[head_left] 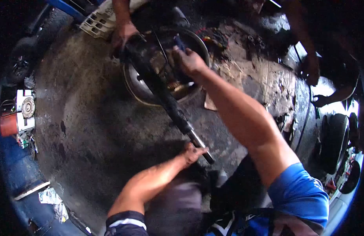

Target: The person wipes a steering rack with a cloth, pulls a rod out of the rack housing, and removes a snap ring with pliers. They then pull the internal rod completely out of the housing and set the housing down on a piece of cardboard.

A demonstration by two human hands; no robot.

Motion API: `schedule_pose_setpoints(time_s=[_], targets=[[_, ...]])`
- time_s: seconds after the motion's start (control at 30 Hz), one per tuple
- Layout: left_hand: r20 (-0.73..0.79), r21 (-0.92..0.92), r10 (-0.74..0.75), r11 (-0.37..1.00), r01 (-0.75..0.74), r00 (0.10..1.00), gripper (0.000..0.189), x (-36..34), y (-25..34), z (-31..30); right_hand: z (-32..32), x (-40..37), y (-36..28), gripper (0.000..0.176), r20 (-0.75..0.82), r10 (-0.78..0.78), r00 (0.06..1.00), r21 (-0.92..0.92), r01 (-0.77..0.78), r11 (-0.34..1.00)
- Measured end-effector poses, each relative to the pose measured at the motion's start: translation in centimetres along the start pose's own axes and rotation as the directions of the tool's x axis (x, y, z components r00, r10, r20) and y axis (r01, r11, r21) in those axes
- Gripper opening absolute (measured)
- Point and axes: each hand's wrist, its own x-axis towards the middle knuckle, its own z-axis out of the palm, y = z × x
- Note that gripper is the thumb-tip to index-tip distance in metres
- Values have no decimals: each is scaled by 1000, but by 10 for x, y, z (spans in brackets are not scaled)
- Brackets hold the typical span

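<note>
A long, dark, greasy metal tube (168, 104) with a shiny rod end lies slantwise, its upper part over a round metal basin (144, 102). My left hand (192, 154) is closed around the shiny lower end. My right hand (190, 63) is over the basin, its fingers closed on a slim blue handle (179, 41); the tool's working end cannot be made out. Another person's hand (125, 33) is at the tube's upper end. A thin dark rod (160, 45) and some liquid show inside the basin.
A light slotted plastic crate (97, 23) stands behind the basin. Dirty flattened cardboard (250, 67) lies to the right, with wires (213, 39) near it. Another person's hand (319, 101) is at far right, near a tyre (334, 143). Machine parts (25, 110) sit at left.
</note>
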Motion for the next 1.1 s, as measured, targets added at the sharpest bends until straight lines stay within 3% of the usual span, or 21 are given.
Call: schedule_pose_setpoints(time_s=[0.03, 0.07, 0.1, 0.17, 0.23, 0.3, 0.37, 0.43, 0.47, 0.5, 0.53, 0.57, 0.63, 0.67, 0.73, 0.8, 0.83, 0.9, 1.0, 1.03, 1.1], targets=[[43, -102, 149, 984, -144, 988, 34, 19, -29, -1, -37, -53, -34, 57, 38, 198, 979, 425, -195, 884], [0, -57, 150, 987, -150, 989, 33, 2, -4, 0, -43, -63, -6, 42, 161, 222, 962, 554, -274, 786], [117, -125, 92, 989, -77, 989, 32, 18, -28, -6, -51, -81, 34, 40, 117, 3, 993, 189, -25, 982], [135, -134, 49, 990, -31, 990, 31, 15, -21, -7, -57, -125, 58, 37, 397, 41, 917, 172, -118, 978], [151, -138, -20, 990, 41, 988, 29, 4, -7, -6, -64, -178, 27, 35, 526, 398, 751, -257, -306, 917], [153, -118, -70, 989, 88, 986, 27, 3, 0, -14, -34, -213, 65, 39, 683, 232, 692, -196, -132, 972], [129, -21, 31, 999, -29, 991, 23, 3, -10, -21, -8, -243, 60, 50, 777, 248, 579, -230, -106, 967], [211, 115, 18, 992, -43, 977, 28, -12, 36, -28, 22, -278, 64, 73, 555, 317, 769, -317, -157, 935], [234, 305, -46, 952, -29, 971, 31, -12, 44, -34, 32, -278, 77, 97, 641, 323, 696, -390, -67, 918], [244, 481, -113, 876, -19, 963, 35, -12, 47, -40, 35, -281, 77, 97, 645, 321, 694, -387, -65, 920], [309, 642, 13, 735, -218, 951, 43, -7, 45, -50, 37, -287, 75, 97, 553, 321, 769, -329, -153, 932], [159, 752, 10, 647, -128, 987, 46, -11, 41, -62, 38, -292, 74, 98, 449, 331, 830, -260, -233, 937], [176, 684, 28, 715, -143, 984, 34, -18, 85, -106, 42, -295, 73, 93, 422, 371, 827, -208, -310, 928], [-6, 453, 172, 879, -151, 985, 20, -14, 82, -135, 47, -296, 79, 87, 421, 414, 807, -173, -376, 910], [-405, -39, 251, 956, -291, 879, 18, -10, 107, -168, 49, -297, 81, 81, 427, 446, 787, -137, -432, 892], [-629, -124, 131, 956, -266, 766, 32, 21, 121, -194, 48, -298, 77, 72, 392, 435, 811, -101, -432, 896], [-610, -291, 75, 905, -311, 789, 54, 36, 128, -199, 50, -300, 77, 72, 388, 433, 814, -95, -432, 897], [-373, -537, 171, 761, -362, 912, 74, 61, 136, -189, 55, -306, 74, 70, 255, 404, 878, -106, -390, 915], [-452, -523, 178, 741, -421, 874, 70, 76, 148, -162, 65, -311, 68, 68, 185, 466, 865, -119, -451, 885], [-572, -464, 259, 680, -567, 779, 54, 86, 148, -158, 68, -311, 67, 67, 150, 496, 855, -144, -478, 867], [-556, -454, 291, 678, -578, 778, 40, 93, 151, -164, 70, -312, 68, 65, 105, 478, 872, -131, -464, 876]])
